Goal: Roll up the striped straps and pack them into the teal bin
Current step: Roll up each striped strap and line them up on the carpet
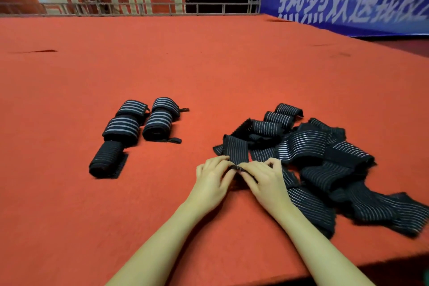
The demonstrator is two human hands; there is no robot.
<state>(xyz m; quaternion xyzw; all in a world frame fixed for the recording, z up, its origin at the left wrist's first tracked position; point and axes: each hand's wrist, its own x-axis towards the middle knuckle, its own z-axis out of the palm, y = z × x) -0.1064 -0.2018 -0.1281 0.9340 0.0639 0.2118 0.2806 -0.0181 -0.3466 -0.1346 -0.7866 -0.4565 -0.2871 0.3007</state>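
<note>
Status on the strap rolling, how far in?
Done: five rolled black grey-striped straps lie on the red felt table. In hand: left hand and right hand pinch one strap end. Left: tangled pile of loose straps. No teal bin in view.

Rolls (137,127) left of loose straps (325,158)

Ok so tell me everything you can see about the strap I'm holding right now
The strap is a flat black band with thin pale stripes along its length, looking like stretchy woven fabric. It lies unrolled on the red table cover, running away from you toward the loose pile of straps, whose edge it meets. Its near end is curled over into the start of a roll, pinched by the left hand and right hand.
</note>
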